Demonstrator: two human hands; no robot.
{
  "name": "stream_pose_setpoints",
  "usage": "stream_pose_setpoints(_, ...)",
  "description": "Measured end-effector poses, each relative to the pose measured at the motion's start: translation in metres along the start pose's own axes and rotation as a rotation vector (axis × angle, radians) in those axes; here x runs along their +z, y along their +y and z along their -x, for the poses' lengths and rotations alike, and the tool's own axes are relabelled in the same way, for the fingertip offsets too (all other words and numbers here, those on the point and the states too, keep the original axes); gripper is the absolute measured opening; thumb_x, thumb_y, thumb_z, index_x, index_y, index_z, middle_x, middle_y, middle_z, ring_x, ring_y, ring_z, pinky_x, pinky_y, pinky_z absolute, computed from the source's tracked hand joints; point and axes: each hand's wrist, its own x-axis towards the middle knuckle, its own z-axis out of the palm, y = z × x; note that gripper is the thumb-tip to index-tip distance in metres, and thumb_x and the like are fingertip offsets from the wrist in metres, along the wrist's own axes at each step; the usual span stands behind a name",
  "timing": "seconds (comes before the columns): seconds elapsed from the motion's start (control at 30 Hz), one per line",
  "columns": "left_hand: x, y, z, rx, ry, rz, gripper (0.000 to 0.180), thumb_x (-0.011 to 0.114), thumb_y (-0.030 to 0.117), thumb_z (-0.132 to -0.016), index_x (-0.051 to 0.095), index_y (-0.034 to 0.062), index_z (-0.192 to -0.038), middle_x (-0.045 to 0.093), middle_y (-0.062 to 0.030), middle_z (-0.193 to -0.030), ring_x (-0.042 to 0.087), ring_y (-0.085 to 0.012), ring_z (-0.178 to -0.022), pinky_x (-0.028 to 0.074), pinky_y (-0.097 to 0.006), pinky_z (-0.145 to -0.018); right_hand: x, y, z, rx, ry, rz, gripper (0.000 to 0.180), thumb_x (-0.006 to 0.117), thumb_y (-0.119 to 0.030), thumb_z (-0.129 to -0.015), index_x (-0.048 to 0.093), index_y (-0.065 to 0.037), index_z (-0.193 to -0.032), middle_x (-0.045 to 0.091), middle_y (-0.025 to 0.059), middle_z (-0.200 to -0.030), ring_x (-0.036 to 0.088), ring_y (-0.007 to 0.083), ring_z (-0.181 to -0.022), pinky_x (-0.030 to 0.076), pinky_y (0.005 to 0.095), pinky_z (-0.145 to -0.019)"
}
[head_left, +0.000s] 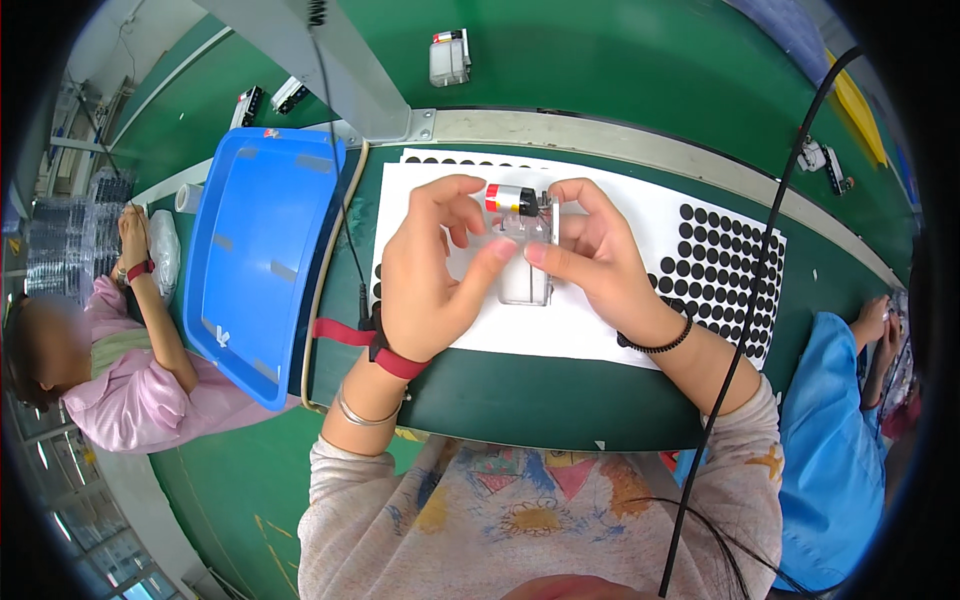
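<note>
In front of me, above the white sheet, is a small clear plastic case (522, 285) with a silver cylindrical battery (513, 198), red at one end and black at the other, along its top. My right hand (597, 248) grips the case's right side, thumb in front and index finger at the upper edge. My left hand (440, 262) curls around the left side, its thumb against the case front and its index finger close to the battery's red end. Some left fingertips stay apart from the case. What lies behind the case is hidden.
Under my hands lies a white sheet (440, 325) with rows of black round stickers (712, 262). A blue tray (255, 230) stands left. Similar clear cases (450, 62) lie on the far green surface. A black cable (745, 330) crosses the view at right. Co-workers (150, 390) sit on both sides.
</note>
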Motion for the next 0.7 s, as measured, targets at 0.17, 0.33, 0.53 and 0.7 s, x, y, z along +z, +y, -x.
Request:
stream_pose_setpoints(0.17, 0.008, -0.006, 0.002, 0.004, 0.033, -0.004, 0.033, 0.067, 0.013, -0.074, 0.052, 0.0036, -0.103, 0.054, -0.0066, -0.079, 0.05, -0.0173, -0.07, 0.041, -0.026, -0.058, 0.002, 0.013, 0.001, -0.135, -0.011, 0.067, 0.039, 0.064, 0.0, -0.078, 0.035, -0.004, -0.104, 0.062, 0.0103, -0.084, 0.058, 0.0106, -0.076, 0.046, 0.0249, -0.064)
stream_pose_setpoints(0.33, 0.009, -0.004, 0.003, 0.278, 0.142, -0.004, 0.029, 0.07, 0.018, -0.07, 0.058, 0.0052, -0.093, 0.054, -0.0072, -0.084, 0.05, -0.0202, -0.078, 0.041, -0.029, -0.065, 0.002, 0.012, 0.004, -0.366, 0.003, 0.194, 0.039, 0.062, 0.005, -0.077, 0.034, -0.004, -0.101, 0.062, 0.0144, -0.094, 0.059, 0.0153, -0.088, 0.047, 0.0283, -0.076)
stream_pose_setpoints(0.53, 0.007, 0.0, 0.003, 0.474, 0.133, -0.082, 0.031, 0.073, 0.021, -0.064, 0.061, 0.0076, -0.089, 0.058, -0.0062, -0.089, 0.051, -0.0239, -0.083, 0.04, -0.034, -0.074, 0.005, 0.011, 0.004, -0.588, 0.061, 0.189, 0.049, 0.056, 0.013, -0.075, 0.039, -0.002, -0.119, 0.058, 0.0188, -0.109, 0.058, 0.0219, -0.099, 0.045, 0.0305, -0.086)
stream_pose_setpoints(0.7, 0.006, 0.001, 0.0, 0.363, 0.099, 0.057, 0.027, 0.072, 0.016, -0.067, 0.061, 0.0051, -0.088, 0.06, -0.0081, -0.09, 0.053, -0.0253, -0.085, 0.041, -0.034, -0.076, -0.003, 0.009, 0.004, -0.634, -0.011, 0.449, 0.05, 0.057, 0.011, -0.075, 0.044, -0.002, -0.121, 0.06, 0.0165, -0.105, 0.06, 0.0202, -0.095, 0.047, 0.03, -0.084)
